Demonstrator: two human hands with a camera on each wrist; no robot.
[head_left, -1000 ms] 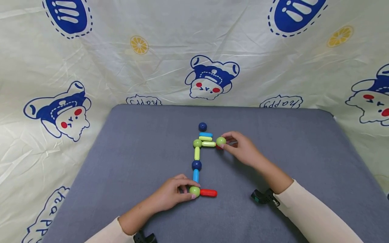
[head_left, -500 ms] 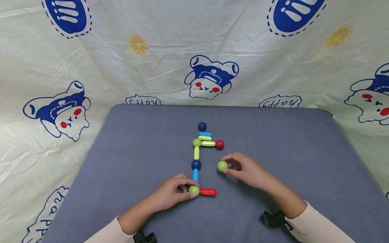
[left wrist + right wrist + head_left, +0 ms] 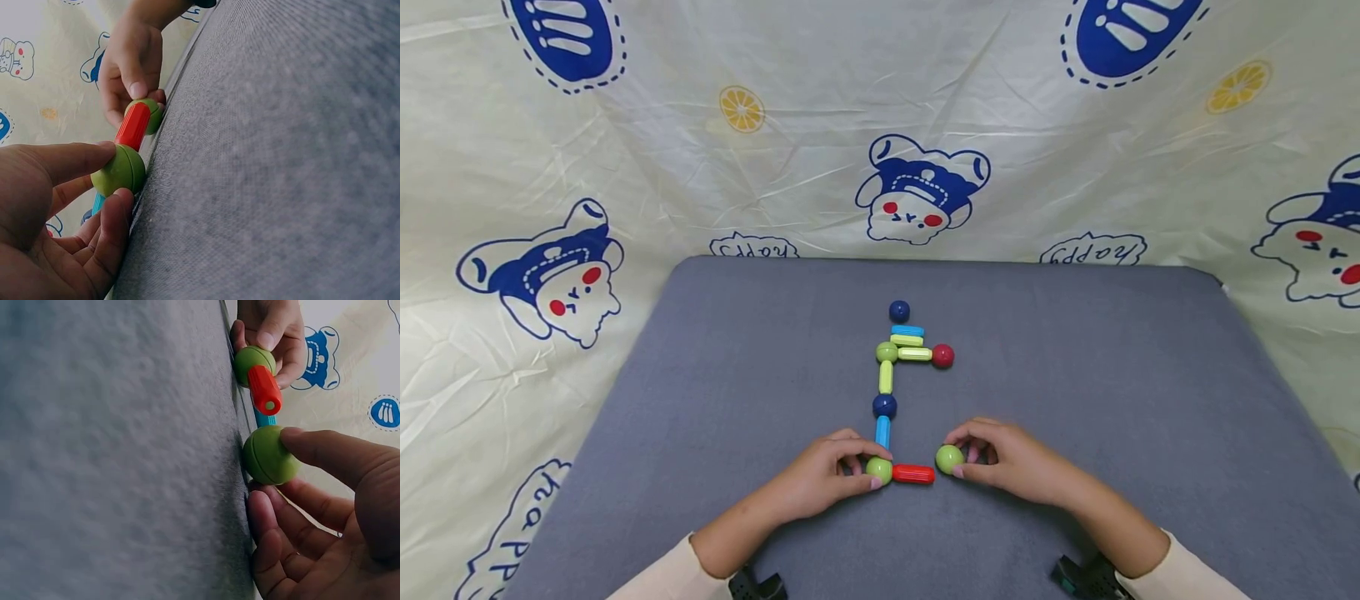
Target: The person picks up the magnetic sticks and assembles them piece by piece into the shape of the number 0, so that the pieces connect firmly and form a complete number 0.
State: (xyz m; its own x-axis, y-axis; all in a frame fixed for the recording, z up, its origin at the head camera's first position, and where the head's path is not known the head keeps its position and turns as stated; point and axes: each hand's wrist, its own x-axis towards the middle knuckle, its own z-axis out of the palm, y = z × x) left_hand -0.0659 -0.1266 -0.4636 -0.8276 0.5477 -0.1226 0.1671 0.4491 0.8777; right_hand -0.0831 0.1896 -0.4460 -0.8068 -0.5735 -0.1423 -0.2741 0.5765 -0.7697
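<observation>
My left hand (image 3: 822, 477) pinches a green ball (image 3: 119, 172) at the near corner of a chain of balls and rods. From that ball a red rod (image 3: 913, 474) points right, and a blue rod (image 3: 883, 432) runs away from me to a dark blue ball (image 3: 884, 406). Between thumb and fingers of my right hand (image 3: 1011, 458) is a second green ball (image 3: 270, 455). It stands just off the red rod's free end, with a small gap in the head view. The right wrist view shows that end (image 3: 269, 405) as a round face with a pale centre.
Farther along the chain come a yellow-green rod (image 3: 886, 377), a green ball (image 3: 887, 352), another yellow-green rod (image 3: 914, 354) and a red ball (image 3: 943, 356). Beyond them lie a loose blue rod (image 3: 907, 331), a yellow-green rod (image 3: 907, 341) and a dark blue ball (image 3: 899, 312) on the grey table (image 3: 760, 358).
My right hand has brought its green ball toward me, from beside the red ball to the red rod's free end. The left hand stays on its ball.
</observation>
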